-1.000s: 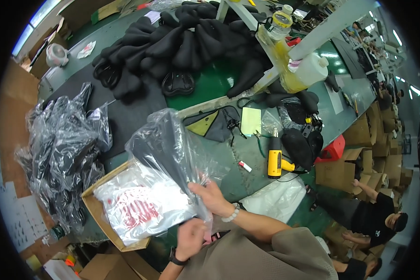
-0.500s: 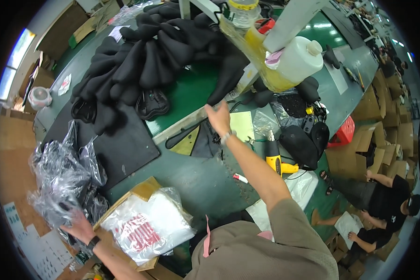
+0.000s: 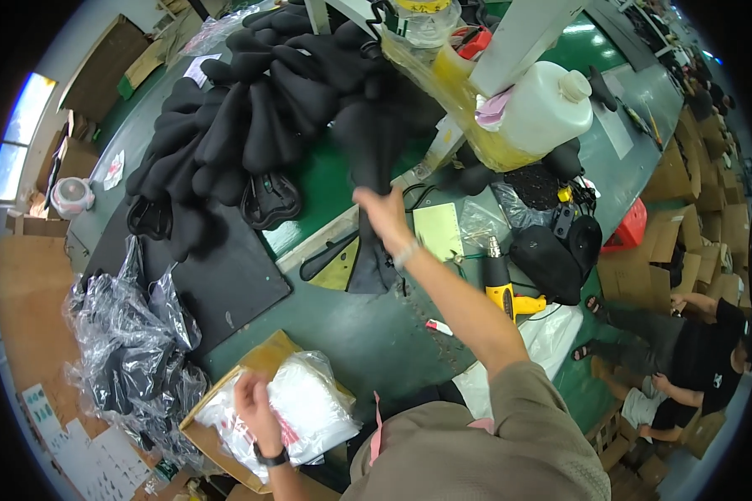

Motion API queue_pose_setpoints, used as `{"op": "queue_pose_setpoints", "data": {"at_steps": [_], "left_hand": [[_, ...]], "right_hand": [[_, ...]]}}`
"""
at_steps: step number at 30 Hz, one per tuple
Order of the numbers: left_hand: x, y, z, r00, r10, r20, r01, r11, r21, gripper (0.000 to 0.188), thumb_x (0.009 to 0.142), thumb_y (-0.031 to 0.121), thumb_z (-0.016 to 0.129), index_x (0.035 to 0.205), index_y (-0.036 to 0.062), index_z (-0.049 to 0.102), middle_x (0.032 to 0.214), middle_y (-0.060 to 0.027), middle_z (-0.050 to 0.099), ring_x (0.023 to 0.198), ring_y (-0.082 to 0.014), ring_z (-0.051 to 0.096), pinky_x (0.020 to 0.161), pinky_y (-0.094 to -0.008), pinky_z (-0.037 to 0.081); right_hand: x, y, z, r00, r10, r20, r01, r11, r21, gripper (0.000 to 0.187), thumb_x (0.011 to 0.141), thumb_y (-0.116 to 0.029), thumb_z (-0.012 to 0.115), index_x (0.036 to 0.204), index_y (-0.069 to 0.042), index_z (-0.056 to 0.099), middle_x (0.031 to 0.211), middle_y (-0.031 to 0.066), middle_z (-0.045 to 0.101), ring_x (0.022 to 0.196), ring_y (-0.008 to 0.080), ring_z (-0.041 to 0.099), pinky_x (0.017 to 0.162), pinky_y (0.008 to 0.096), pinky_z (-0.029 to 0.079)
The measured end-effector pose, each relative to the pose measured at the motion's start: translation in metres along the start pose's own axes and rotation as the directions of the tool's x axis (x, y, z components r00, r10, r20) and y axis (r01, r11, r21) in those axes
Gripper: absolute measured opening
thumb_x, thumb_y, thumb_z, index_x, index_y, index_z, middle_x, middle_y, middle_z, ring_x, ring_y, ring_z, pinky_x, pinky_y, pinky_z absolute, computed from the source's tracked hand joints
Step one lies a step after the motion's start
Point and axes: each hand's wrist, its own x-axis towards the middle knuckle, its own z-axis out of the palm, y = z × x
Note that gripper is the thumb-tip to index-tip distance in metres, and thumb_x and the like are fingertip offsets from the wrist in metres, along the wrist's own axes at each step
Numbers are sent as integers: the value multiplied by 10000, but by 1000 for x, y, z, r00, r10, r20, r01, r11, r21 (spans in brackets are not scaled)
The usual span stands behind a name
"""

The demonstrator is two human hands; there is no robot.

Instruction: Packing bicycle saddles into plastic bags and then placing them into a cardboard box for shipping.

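My right hand [image 3: 382, 219] grips the narrow nose of a black bicycle saddle [image 3: 368, 142], which is blurred by motion and sits at the right side of a large heap of black saddles [image 3: 267, 113]. Over a cardboard box [image 3: 194, 422] near my body, my left hand [image 3: 259, 413] is held above clear-and-white plastic bags [image 3: 317, 409] with red print. Its fingers look apart, with nothing seen in them, though they are slightly blurred. Left of the box lies a pile of saddles wrapped in clear plastic [image 3: 138, 359].
A yellow heat gun [image 3: 503, 288], a yellow notepad [image 3: 437, 231] and a red-and-white marker [image 3: 439, 327] lie on the green table. A white jug [image 3: 551, 108] stands by a grey post. A black mat [image 3: 226, 284] lies at left; people [image 3: 710, 359] are at far right.
My left hand has left the wrapped pile and moved right, over the bags in the box. With the saddle nose in it, my right hand has shifted slightly left, and the saddle swung left too.
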Motion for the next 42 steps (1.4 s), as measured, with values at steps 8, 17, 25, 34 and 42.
{"op": "queue_pose_setpoints", "data": {"at_steps": [8, 17, 25, 34, 42], "left_hand": [[27, 47, 94, 979, 196, -59, -201, 973, -116, 1163, 626, 181, 892, 1524, 2, 174, 1481, -193, 339, 1352, -307, 386, 1129, -398, 311], [9, 94, 22, 883, 396, 250, -468, 715, 519, 997, 556, 391, 910, 1334, -38, 458, 1298, -230, 518, 1175, -413, 512, 963, -458, 450], [21, 6, -22, 968, -209, 138, 222, 971, -88, 372, 941, 321, 635, 829, -34, 647, 647, -39, 606, 601, -88, 547, 554, -265, 421], [-71, -147, -6, 998, 2, 67, -38, 833, 552, 309, 870, 312, 685, 817, 12, 632, 728, -163, 618, 740, -364, 603, 659, -422, 469], [-74, -151, -23, 977, -188, 98, 168, 969, 182, 251, 935, 204, 569, 936, -31, 657, 742, -109, 644, 667, -224, 600, 656, -335, 477]], "right_hand": [[-255, -60, -54, 868, -286, 406, 475, 717, -510, 654, 690, -228, 814, 1239, -48, 510, 1047, 165, 565, 888, 391, 628, 716, 468, 524], [-315, -64, -81, 756, -416, 505, 655, 484, -580, 680, 660, -216, 824, 1247, -34, 534, 1036, 152, 557, 797, 363, 639, 662, 443, 535], [-335, -42, -123, 738, -213, 641, 625, 576, -528, 729, 640, -205, 836, 1273, -15, 529, 1089, 168, 581, 855, 361, 640, 735, 435, 535], [-341, 62, -145, 857, -33, 514, 505, 250, -826, 725, 702, -208, 801, 1347, -77, 495, 1078, 148, 534, 859, 354, 630, 763, 452, 522], [-326, 126, -156, 882, 220, 418, 165, 686, -709, 652, 779, -201, 772, 1332, -23, 475, 1035, 132, 607, 809, 287, 658, 710, 406, 538]]}}
